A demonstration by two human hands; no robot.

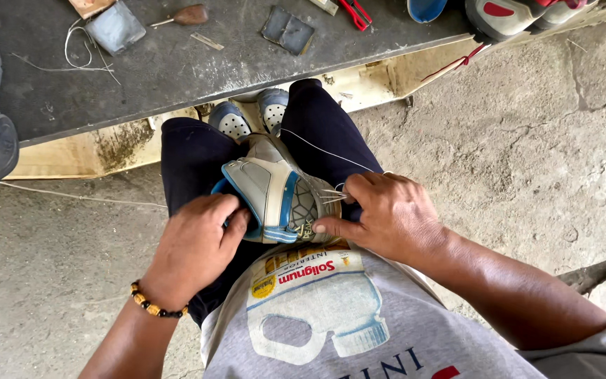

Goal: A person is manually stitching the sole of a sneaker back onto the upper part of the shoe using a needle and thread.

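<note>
The grey-and-blue shoe (275,193) sits clamped between your knees. Your left hand (194,245) grips its heel edge; your right hand (387,214) pinches the white thread (317,149) at the side. Keep your knees tight and draw the thread taut, straight out.

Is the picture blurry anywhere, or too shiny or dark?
Head view: soft, even daylight, no glare and no hard shadows; the left hand, right hand and the grey and blue shoe between them look sharp; the thin thread is faint but visible; the dark bench top curves slightly from the wide lens; things at the top edge are cut off.
</note>
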